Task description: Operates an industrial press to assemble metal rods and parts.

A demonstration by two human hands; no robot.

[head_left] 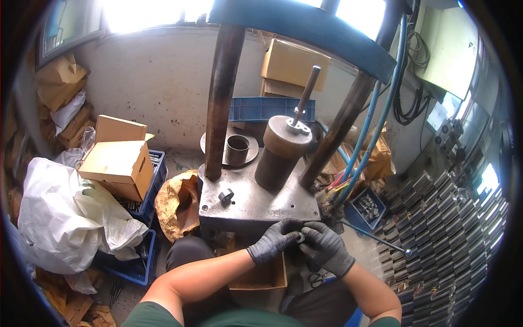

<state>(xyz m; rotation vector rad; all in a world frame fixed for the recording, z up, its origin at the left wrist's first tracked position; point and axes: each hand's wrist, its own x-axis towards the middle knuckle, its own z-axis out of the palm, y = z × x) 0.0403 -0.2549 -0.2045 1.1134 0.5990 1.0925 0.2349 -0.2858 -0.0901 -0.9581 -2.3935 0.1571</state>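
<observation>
My left hand [275, 240] and my right hand [326, 248], both in grey gloves, meet in front of the press base. Their closed fingers pinch a small round metal ring [300, 237] between them; the gloves hide part of it. Just beyond them lies the steel base plate [256, 206] of the press. On it stands a thick dark metal cylinder [279, 158]. A small light metal flange [298, 127] sits on the cylinder's top, with a thin upright rod [308, 90] rising from it. A small dark metal piece [226, 197] lies at the plate's left.
Steel columns [222, 103] flank the plate under a blue crossbeam [305, 32]. Behind the left column, a short sleeve [237, 151] stands on a disc. A lever [376, 238] juts out rightward. Stacked metal tubes [441, 240] fill the right; a cardboard box [120, 166] stands left.
</observation>
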